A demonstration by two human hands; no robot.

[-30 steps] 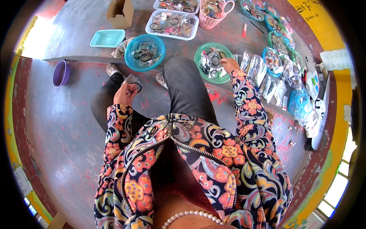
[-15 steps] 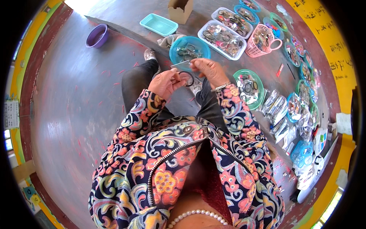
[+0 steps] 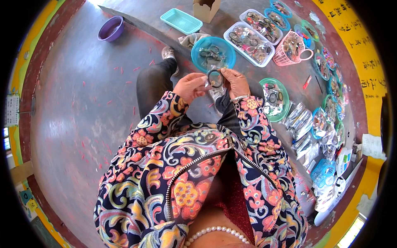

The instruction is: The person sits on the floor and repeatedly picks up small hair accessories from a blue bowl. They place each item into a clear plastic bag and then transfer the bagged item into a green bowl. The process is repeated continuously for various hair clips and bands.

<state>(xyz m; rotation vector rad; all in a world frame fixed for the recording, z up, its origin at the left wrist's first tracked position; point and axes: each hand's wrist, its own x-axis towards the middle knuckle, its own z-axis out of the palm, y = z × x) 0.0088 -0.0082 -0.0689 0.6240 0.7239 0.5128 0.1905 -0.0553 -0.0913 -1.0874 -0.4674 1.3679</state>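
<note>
The person is holding a small clear bag with a dark ring showing in it, up in front of the body. The left hand is pinching the left edge of the clear bag between its fingers, and the right hand is pinching the right edge, so both hands are closed on the same bag. The dark ring is sitting right between the two sets of fingertips, and its round face is turned up toward the head. The ring is round, so it has no long side. The clear bag is hanging downward from the fingers, so its long side is running up and down in the picture. I cannot tell if the ring is fully inside or only partly in. It looks like the step in hand is getting the ring settled in the bag. The next move calls for a steady pinch on both edges so the ring does not slide out. Just past the fingertips a blue bowl is sitting on the floor, and a green plate is lying off to the right of the right hand.
</note>
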